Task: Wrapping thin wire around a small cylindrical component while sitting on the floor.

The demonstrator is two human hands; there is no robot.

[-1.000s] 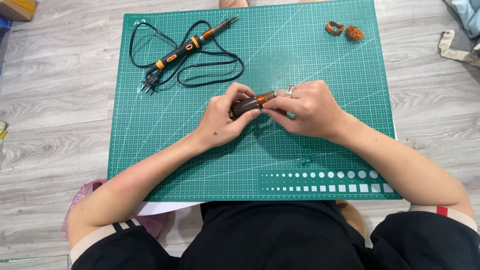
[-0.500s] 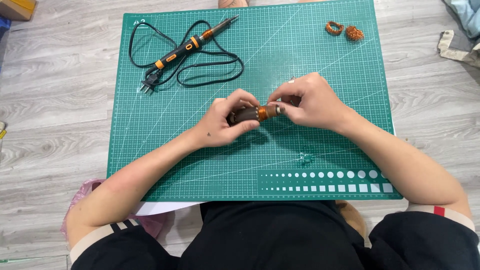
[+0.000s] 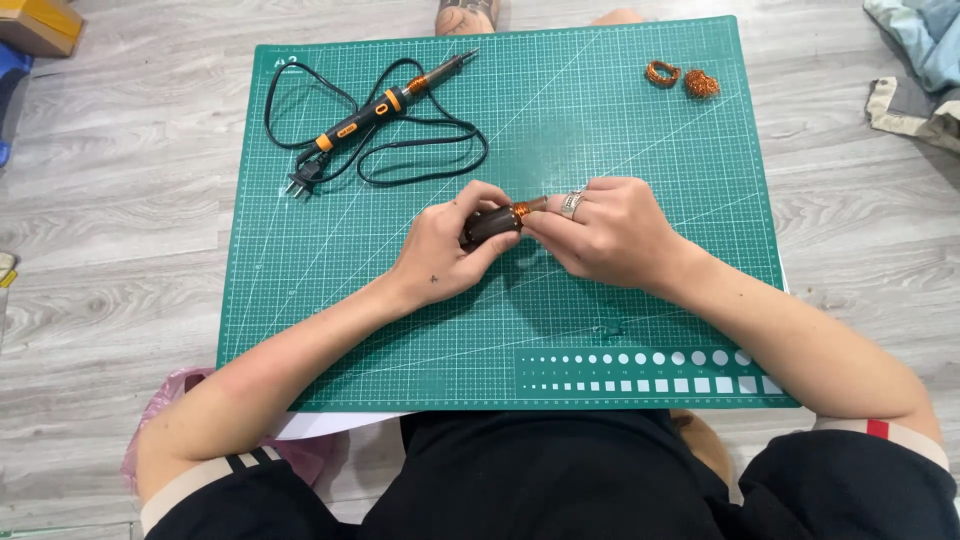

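My left hand [image 3: 448, 250] grips a small dark cylinder [image 3: 492, 224] with a copper wire winding at its right end, held just above the green cutting mat [image 3: 400, 340]. My right hand [image 3: 610, 232], with a ring on one finger, closes its fingertips on the copper-wound end of the same cylinder. Both hands meet at the mat's middle. The part of the cylinder inside my fingers is hidden.
A black and orange soldering iron [image 3: 385, 102] with its coiled cord and plug lies at the mat's back left. Two small copper wire coils [image 3: 682, 78] sit at the back right. Cloth [image 3: 920, 60] lies on the wooden floor at far right, a cardboard box [image 3: 40, 22] at far left.
Both hands have kept hold of the cylinder, shifting slightly up and back down over the mat while the right fingers changed their grip at the copper end.
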